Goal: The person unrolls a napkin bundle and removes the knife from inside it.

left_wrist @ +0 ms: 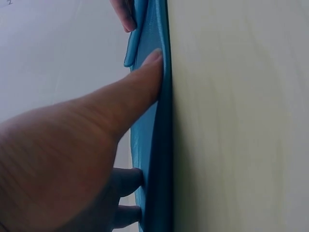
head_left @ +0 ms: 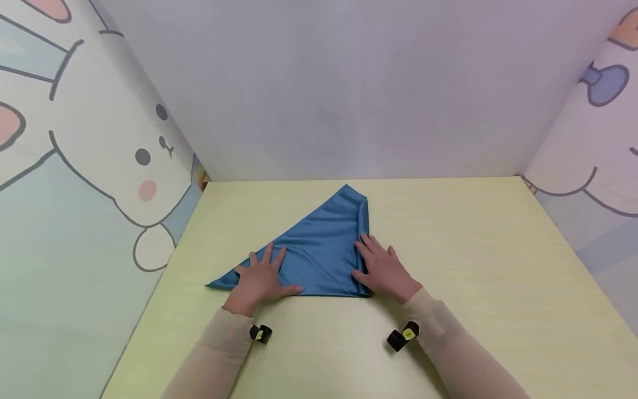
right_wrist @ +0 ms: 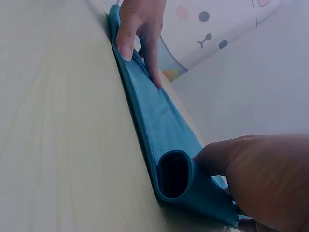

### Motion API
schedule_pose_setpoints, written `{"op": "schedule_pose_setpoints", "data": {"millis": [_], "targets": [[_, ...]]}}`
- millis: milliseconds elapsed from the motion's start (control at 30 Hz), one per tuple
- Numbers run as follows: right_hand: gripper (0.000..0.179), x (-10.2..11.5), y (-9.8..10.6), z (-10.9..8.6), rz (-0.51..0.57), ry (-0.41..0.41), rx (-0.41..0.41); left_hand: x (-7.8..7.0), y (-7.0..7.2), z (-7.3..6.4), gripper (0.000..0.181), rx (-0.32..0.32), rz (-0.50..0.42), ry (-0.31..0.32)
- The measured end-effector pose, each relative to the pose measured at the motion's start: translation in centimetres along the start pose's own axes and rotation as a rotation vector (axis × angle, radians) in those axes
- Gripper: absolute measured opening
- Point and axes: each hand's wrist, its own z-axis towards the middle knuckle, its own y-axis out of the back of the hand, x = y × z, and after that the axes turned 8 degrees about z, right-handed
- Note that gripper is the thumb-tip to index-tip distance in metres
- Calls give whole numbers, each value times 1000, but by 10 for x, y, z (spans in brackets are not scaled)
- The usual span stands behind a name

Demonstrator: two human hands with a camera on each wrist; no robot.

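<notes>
Blue cloth (head_left: 319, 244) lies on the counter (head_left: 473, 238) as a rough triangle, one point running out to the left, another to the far side, and its right edge turned into a narrow roll (right_wrist: 175, 176) with a hollow end facing the person. On the cloth's left half, the left hand (head_left: 261, 279) rests flat with fingers splayed toward the far side and the thumb stretched right along the near edge; it grips nothing. At the cloth's right edge, the right hand (head_left: 382, 270) reaches in at a slant, its slightly bent fingers lying across the roll and its thumb touching near the hollow end, without clenching. Both forearms, in beige sleeves (head_left: 214, 352), angle in from the near side of the cloth, each with a small black device (head_left: 261, 333) at the wrist. Left of the cloth, beyond the counter, stands a rabbit-patterned wall (head_left: 104, 138).
</notes>
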Motion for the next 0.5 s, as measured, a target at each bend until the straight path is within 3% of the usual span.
{"op": "schedule_pose_setpoints", "data": {"millis": [500], "targets": [[77, -1, 18, -4, 12, -88, 70, -2, 2, -2, 115, 5, -23, 3]]}}
